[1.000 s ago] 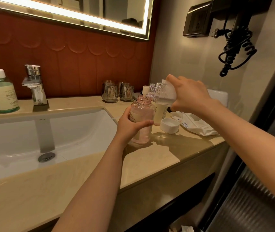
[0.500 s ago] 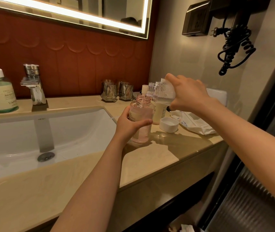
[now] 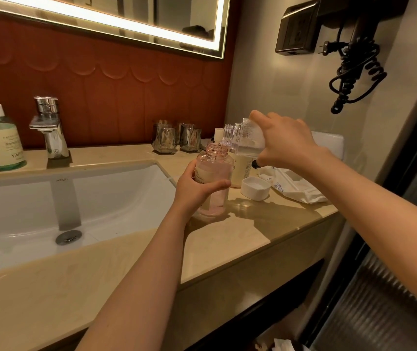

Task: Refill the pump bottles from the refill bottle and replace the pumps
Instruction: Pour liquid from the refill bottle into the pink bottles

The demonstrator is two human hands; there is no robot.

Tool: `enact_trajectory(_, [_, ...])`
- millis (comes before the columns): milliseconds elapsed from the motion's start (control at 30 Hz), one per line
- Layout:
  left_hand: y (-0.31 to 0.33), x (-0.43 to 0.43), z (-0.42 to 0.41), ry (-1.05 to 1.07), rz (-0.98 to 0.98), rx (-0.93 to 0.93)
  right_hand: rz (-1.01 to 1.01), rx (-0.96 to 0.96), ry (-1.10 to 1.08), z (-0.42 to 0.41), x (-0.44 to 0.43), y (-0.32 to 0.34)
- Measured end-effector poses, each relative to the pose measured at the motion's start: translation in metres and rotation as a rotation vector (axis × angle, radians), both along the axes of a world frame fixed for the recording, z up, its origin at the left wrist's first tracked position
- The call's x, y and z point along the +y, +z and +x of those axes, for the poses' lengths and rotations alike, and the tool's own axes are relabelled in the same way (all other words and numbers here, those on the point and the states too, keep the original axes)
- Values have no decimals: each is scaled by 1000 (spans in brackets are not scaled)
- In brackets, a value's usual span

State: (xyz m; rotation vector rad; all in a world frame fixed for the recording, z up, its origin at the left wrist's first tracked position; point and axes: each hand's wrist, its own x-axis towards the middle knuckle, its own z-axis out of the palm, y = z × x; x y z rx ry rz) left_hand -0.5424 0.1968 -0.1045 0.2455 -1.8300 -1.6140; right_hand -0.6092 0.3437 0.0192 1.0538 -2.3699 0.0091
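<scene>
The left hand (image 3: 197,190) wraps around a clear pink-tinted plastic pump bottle (image 3: 213,179) with its pump off, standing upright on the beige stone counter (image 3: 227,239) just right of the white sink basin (image 3: 116,198). The right hand (image 3: 284,143) closes around a clear plastic refill bottle (image 3: 246,138), tipped sideways with its mouth over the pink bottle's open neck. A white round cap (image 3: 255,188) sits just beside, near a white wipes packet (image 3: 293,184).
</scene>
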Motion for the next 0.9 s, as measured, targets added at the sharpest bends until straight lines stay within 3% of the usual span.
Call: enact_trajectory(900, [0,1,0,12,-9,0,-7,-4,-6,2,0,-1])
